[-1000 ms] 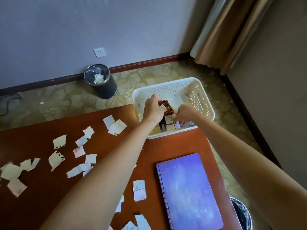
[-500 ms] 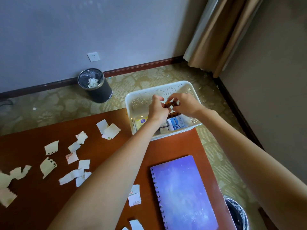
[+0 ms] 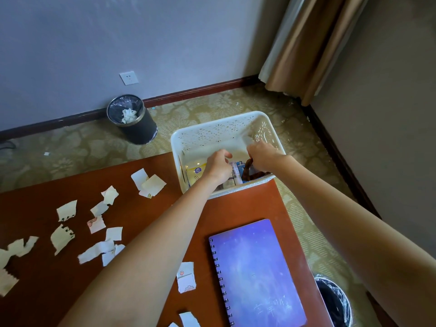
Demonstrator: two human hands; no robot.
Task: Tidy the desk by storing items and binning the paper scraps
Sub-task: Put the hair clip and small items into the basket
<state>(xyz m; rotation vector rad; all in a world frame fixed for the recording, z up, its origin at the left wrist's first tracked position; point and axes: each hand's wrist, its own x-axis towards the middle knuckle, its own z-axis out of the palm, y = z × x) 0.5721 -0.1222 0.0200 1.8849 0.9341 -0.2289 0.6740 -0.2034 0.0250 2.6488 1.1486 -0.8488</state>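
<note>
A white lattice basket [image 3: 212,128] stands on the far right corner of the brown desk [image 3: 236,208], and both my hands are inside it. My right hand [image 3: 262,156] grips a brown claw hair clip [image 3: 247,172] low against the basket's near right wall. My left hand [image 3: 218,166] hovers over the basket's contents with loosely curled fingers and holds nothing that I can see. A yellow packet [image 3: 197,172] and a white-and-blue pack [image 3: 236,172] lie in the basket. Torn paper scraps [image 3: 151,184] are scattered over the desk's left half. A purple spiral notebook [image 3: 257,274] lies near me on the right.
A dark waste bin [image 3: 131,118] with crumpled paper in it stands on the carpet by the wall, beyond the desk. A second bin [image 3: 335,300] sits on the floor past the desk's right edge. A curtain [image 3: 311,43] hangs in the far corner.
Both hands held the clip above the basket. My left hand has let go of it, and my right hand has lowered it to the basket's near right side.
</note>
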